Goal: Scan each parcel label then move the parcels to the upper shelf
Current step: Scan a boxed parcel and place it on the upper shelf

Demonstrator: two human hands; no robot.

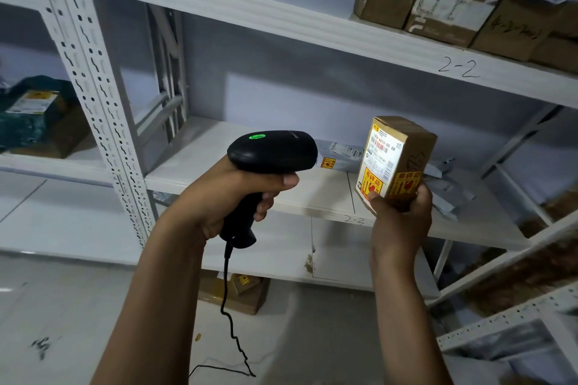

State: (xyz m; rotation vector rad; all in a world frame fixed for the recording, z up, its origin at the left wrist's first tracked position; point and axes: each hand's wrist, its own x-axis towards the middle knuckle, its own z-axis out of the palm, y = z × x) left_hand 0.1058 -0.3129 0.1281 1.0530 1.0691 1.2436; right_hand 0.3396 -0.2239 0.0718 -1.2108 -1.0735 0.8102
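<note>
Your left hand is clenched around the grip of a black scanner, with its head pointing right and a green light glowing on top. Its cable hangs down from the grip to the floor below the middle shelf. Your right hand grasps the lower end of a small brown box, thumb on the front, and holds it upright just in front of the middle shelf. The box's white label faces the scanner, and the two are close but apart. Grey mail bags lie flat on the middle shelf behind the box. Above the middle shelf, the upper shelf carries a row of cardboard boxes at its right end. Under the middle shelf, another brown carton sits on the floor.
</note>
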